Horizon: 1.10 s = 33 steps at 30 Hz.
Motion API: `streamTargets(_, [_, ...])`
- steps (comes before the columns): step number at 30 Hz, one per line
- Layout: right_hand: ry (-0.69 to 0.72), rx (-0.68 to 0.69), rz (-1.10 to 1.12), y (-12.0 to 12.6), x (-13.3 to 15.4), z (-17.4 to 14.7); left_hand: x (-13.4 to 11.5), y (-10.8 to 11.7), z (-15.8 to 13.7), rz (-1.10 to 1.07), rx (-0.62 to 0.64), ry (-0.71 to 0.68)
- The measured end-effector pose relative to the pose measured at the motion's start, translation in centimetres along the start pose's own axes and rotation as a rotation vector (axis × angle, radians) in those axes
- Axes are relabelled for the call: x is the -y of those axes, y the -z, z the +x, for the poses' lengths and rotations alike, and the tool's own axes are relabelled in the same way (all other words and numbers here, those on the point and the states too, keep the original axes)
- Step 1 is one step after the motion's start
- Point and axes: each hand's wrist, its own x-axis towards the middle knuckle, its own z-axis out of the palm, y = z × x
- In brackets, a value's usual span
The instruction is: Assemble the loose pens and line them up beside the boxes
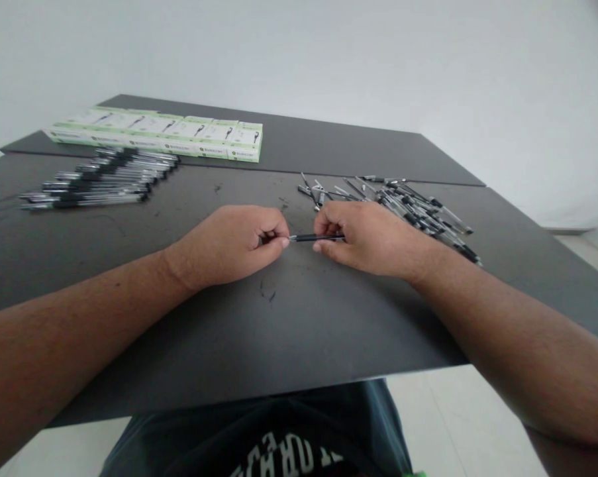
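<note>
A pen [304, 237] with a dark grip and a silvery tip lies level between my two hands, a little above the table. Its tip end is pinched by the thumb and forefinger of my left hand [234, 242]. My right hand [368, 235] is closed round the barrel, and the pen's far end is hidden in the palm. Just behind my right hand, loose pens [425, 212] and thin pen parts [323, 191] lie in a jumbled heap.
On the left of the dark table [259, 344] lies a row of pens [104, 177], side by side. Behind them stand several green and white boxes [164, 136] in a line. A seam crosses the tabletop, and a pale wall [299, 53] rises behind.
</note>
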Motion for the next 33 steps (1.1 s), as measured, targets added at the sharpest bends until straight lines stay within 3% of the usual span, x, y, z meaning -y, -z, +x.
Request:
streamTargets(5, [0.049,0.058,-0.099,0.11,0.2,0.05,-0.02,0.0,0.05,0.002,-0.002,-0.003])
streamTargets(10, [0.005,0.026,-0.029,0.17,0.25,0.04,0.07,-0.05,0.07,-0.003,-0.003,-0.011])
streamTargets(15, [0.028,0.079,-0.084,0.22,0.31,-0.02,-0.01,0.04,0.03,0.001,0.006,-0.012])
streamTargets(19, [0.011,0.024,0.005,0.06,0.16,-0.08,0.06,0.03,0.01,-0.002,-0.001,-0.017])
streamTargets(25, [0.066,0.082,-0.067,0.14,0.11,-0.03,0.18,-0.08,0.01,-0.002,-0.01,-0.026])
streamTargets(29, [0.012,0.055,0.016,0.18,0.14,-0.05,0.18,-0.07,0.02,-0.009,-0.015,-0.027])
streamTargets(33, [0.035,0.089,-0.06,0.22,0.26,-0.04,0.12,-0.03,0.05,-0.003,-0.008,-0.013])
